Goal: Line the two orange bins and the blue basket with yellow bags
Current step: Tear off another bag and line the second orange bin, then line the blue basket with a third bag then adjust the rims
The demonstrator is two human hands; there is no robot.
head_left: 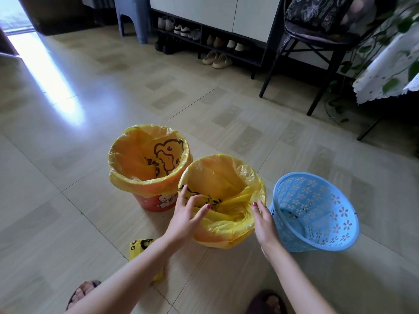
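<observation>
Looking down through the head camera, we note our left hand (186,214) pinching the yellow plastic bag (223,184) draped over the near orange bin's rim; our right hand (264,220) lies flat against its side, fingers straight. Far orange plastic bin (156,201) stands lined just behind. Blue perforated plastic basket (317,211) sits unlined, just right, on the tiled floor (68,211).
</observation>
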